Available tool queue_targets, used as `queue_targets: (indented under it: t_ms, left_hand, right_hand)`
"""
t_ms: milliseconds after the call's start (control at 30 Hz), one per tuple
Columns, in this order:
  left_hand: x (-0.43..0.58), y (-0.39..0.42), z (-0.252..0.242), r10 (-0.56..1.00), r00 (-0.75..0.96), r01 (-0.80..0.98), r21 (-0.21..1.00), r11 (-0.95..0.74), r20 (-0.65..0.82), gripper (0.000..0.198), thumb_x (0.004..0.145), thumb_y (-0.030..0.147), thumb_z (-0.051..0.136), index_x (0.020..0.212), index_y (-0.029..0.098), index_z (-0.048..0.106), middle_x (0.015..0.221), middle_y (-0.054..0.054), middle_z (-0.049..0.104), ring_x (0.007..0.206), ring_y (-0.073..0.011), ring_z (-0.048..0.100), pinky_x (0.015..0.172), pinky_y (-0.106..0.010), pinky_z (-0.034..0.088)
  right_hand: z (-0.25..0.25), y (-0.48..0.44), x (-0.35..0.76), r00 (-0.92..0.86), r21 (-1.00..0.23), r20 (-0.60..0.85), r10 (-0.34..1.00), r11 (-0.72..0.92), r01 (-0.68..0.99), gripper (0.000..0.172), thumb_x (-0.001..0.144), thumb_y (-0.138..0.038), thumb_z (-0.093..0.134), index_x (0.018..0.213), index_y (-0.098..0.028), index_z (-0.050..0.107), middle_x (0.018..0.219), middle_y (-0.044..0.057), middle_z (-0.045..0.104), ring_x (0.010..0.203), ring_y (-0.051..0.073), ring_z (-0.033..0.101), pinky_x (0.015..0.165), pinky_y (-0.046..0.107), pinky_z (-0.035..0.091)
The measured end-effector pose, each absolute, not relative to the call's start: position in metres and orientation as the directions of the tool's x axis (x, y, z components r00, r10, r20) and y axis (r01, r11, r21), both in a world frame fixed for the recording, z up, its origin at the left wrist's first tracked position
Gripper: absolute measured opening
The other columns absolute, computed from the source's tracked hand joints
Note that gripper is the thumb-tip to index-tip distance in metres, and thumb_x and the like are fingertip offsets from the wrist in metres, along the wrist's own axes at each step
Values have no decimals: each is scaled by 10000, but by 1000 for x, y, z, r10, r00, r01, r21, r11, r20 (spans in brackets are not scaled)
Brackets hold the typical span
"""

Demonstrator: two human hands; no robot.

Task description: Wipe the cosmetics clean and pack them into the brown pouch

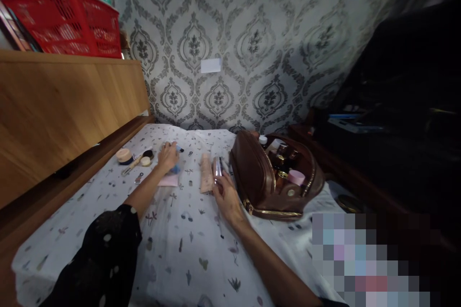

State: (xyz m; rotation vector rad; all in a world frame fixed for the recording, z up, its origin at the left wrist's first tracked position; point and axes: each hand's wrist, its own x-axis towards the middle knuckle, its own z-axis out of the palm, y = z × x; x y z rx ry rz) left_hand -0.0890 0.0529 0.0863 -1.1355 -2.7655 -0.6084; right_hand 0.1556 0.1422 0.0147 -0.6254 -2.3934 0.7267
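Observation:
My left hand (168, 156) is closed over a small blue item (175, 169) on the patterned white cloth, just above a pale pink flat item (168, 181). With its fingers at the lower end of a shiny pinkish tube (218, 166), my right hand (226, 194) rests on the cloth. A beige tube (206, 173) lies beside the shiny one. Further left are a jar with a dark blue base (124, 156), a brush (132, 165) and a small cream-coloured pot (145, 161). The open brown bag (254, 163) holds several bottles and a pink-lidded jar (296, 177).
A wooden cabinet (68, 100) with a red basket (84, 21) on top borders the cloth on the left. Patterned wallpaper rises behind. Dark bulky objects (403, 67) stand on the right, and the lower right corner is pixelated.

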Motion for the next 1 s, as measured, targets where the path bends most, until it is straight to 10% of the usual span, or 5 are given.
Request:
queue_targets:
  t_ms: [333, 633, 1000]
  left_hand:
    - [-102, 65, 73, 593, -792, 583, 469, 663, 146, 391, 936, 360, 619, 1277, 175, 566, 1300, -108, 584, 1116, -253, 611, 929, -481, 538]
    - [-37, 38, 81, 822, -565, 439, 868, 231, 67, 551, 879, 435, 629, 1358, 192, 508, 1012, -67, 701, 862, -203, 690, 745, -303, 551]
    - [17, 8, 61, 833, -514, 475, 877, 78, 205, 369, 900, 554, 504, 869, 198, 594, 766, 17, 591, 777, -172, 570, 769, -284, 483]
  right_hand:
    - [3, 145, 152, -603, -615, 595, 531, 784, 84, 258, 890, -235, 510, 1055, -189, 703, 1318, 157, 591, 1268, 308, 517, 1061, 505, 440]
    - [17, 130, 156, -664, -637, 610, 432, 766, -87, 458, 879, -211, 533, 1335, -191, 559, 1367, 172, 554, 1276, 308, 523, 1012, 496, 486]
    - [28, 112, 156, -753, -745, 479, 452, 663, -76, 559, 736, -98, 652, 1277, -216, 575, 1213, 98, 642, 1104, 250, 624, 985, 423, 481]
